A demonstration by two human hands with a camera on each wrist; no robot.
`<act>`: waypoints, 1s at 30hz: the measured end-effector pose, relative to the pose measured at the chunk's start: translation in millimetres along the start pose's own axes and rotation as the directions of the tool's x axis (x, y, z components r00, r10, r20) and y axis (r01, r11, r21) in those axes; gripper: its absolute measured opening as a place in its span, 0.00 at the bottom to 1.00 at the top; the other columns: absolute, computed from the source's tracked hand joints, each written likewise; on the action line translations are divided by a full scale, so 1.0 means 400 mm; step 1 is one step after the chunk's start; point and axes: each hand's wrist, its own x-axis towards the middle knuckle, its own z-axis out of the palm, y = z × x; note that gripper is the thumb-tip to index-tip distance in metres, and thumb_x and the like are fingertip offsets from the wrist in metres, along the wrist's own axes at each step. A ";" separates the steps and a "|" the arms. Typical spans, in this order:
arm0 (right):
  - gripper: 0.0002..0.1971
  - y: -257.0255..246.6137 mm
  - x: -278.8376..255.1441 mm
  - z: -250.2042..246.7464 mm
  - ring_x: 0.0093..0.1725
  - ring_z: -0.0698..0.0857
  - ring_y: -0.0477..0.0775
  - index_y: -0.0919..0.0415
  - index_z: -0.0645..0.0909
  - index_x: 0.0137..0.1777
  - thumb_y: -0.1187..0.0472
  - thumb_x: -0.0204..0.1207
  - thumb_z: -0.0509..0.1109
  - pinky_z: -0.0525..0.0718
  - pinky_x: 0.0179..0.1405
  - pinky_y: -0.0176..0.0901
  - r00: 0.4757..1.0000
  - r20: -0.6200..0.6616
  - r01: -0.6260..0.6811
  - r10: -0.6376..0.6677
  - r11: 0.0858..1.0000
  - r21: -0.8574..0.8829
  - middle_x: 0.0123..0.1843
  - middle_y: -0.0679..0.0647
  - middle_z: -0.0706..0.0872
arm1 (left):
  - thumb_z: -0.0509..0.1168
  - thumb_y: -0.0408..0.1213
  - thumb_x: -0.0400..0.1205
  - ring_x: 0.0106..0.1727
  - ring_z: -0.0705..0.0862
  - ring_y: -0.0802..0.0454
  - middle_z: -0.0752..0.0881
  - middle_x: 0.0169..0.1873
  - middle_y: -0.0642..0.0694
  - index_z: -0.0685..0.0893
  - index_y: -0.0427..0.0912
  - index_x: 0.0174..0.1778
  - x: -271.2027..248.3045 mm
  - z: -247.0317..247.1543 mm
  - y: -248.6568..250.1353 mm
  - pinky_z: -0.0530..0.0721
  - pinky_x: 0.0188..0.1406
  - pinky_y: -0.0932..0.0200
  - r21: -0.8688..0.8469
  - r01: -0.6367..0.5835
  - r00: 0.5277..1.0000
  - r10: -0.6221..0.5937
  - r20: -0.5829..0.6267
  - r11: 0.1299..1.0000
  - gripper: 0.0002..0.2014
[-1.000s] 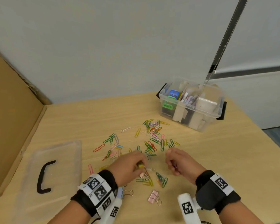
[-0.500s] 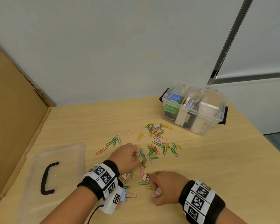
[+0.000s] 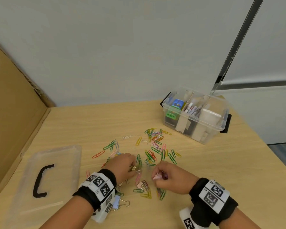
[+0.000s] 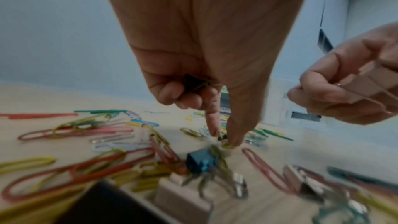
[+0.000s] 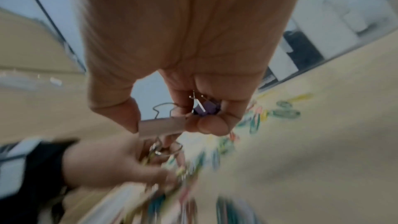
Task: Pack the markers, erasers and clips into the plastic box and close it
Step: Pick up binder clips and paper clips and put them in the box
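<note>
Right hand pinches pink binder clip; left hand pinches a small clip beside it. Clips light, stiff, slippery: take by edges.

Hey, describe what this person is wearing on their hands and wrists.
The left hand and right hand are bare, no gloves or sleeves. Each wrist carries a black band wrapped with white panels of square black-and-white markers, and a white camera unit, also tagged, hangs beneath.

My paper clips are green, yellow, red and pink on pale wood table. My wristbands carry black-and-white square codes; the lid handle is black.
</note>
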 end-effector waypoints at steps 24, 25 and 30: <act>0.13 0.210 0.094 -0.644 0.55 0.82 0.59 0.64 0.82 0.60 0.62 0.79 0.63 0.78 0.53 0.45 0.845 -0.515 -0.360 0.147 0.868 -0.343 0.61 0.63 0.83 | 0.68 0.50 0.78 0.32 0.71 0.58 0.73 0.32 0.55 0.80 0.52 0.47 0.028 -0.128 0.152 0.69 0.31 0.67 -0.287 0.020 0.945 -0.112 -0.308 0.958 0.08; 0.15 0.206 0.089 -0.635 0.59 0.81 0.60 0.63 0.81 0.63 0.62 0.80 0.61 0.78 0.58 0.47 0.855 -0.488 -0.386 0.174 0.842 -0.377 0.64 0.62 0.82 | 0.68 0.50 0.78 0.32 0.71 0.57 0.73 0.32 0.55 0.79 0.53 0.46 0.025 -0.127 0.154 0.69 0.31 0.67 -0.297 0.018 0.941 -0.116 -0.317 0.955 0.07; 0.13 0.146 0.032 -0.545 0.62 0.77 0.55 0.58 0.80 0.61 0.62 0.79 0.61 0.76 0.64 0.50 0.710 -0.668 -0.141 -0.223 0.885 -0.444 0.61 0.54 0.80 | 0.68 0.49 0.78 0.32 0.71 0.56 0.72 0.31 0.55 0.80 0.54 0.45 0.010 -0.131 0.164 0.70 0.32 0.67 -0.359 -0.009 0.928 -0.126 -0.350 0.933 0.06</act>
